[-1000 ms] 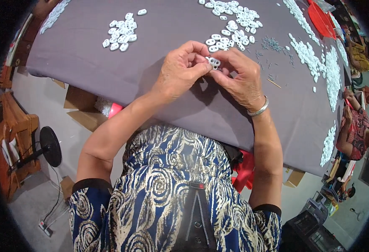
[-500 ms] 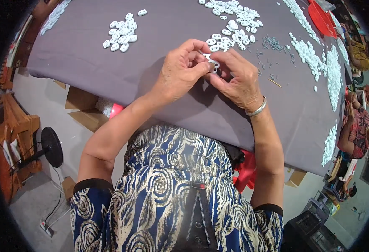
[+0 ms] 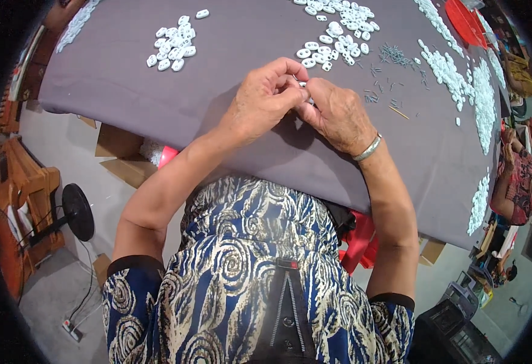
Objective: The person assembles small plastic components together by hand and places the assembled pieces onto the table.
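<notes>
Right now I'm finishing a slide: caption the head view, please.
Both hands hold a white piece over a grey cloth, near loose white pieces and grey pins.

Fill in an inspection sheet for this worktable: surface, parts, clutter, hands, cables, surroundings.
Surface: grey cloth over the table.
Parts: white pieces with holes, in several groups; thin grey pins scattered right of centre.
Clutter: a thin wooden stick near the pins; a red tray at the far right.
Hands: left hand and right hand meet at one white piece, mostly hidden by fingers.
Cables: dark cord on the floor at left, near a power strip; on the table, nothing seen.
Surroundings: black fan and open carton at left; other people at right.
</notes>
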Tool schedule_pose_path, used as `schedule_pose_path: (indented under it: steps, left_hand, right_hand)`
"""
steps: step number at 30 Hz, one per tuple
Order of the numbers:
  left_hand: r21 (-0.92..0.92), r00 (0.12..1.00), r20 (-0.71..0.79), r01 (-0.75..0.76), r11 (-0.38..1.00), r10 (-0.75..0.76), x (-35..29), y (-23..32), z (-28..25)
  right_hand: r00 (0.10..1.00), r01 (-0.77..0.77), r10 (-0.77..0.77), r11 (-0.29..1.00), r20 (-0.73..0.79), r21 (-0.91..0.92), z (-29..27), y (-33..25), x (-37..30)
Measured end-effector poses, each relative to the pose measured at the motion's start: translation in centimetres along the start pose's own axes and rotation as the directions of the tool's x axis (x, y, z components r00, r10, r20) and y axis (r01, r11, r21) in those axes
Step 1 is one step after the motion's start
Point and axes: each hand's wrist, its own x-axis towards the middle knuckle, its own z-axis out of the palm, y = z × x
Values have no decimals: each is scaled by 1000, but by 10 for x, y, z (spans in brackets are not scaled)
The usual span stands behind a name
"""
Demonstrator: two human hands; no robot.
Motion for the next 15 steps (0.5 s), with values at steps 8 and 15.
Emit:
schedule_pose_path:
  steps: [8, 15]
  left_hand:
    - [-354, 967, -183, -231, 906, 175, -5, 5, 19]
    - [-425, 950, -302, -209, 881, 80, -12, -2, 39]
  right_hand:
    - [994, 5, 15, 984, -112, 177, -1, -19, 2]
    - [992, -96, 116, 956, -59, 276, 22, -39, 7]
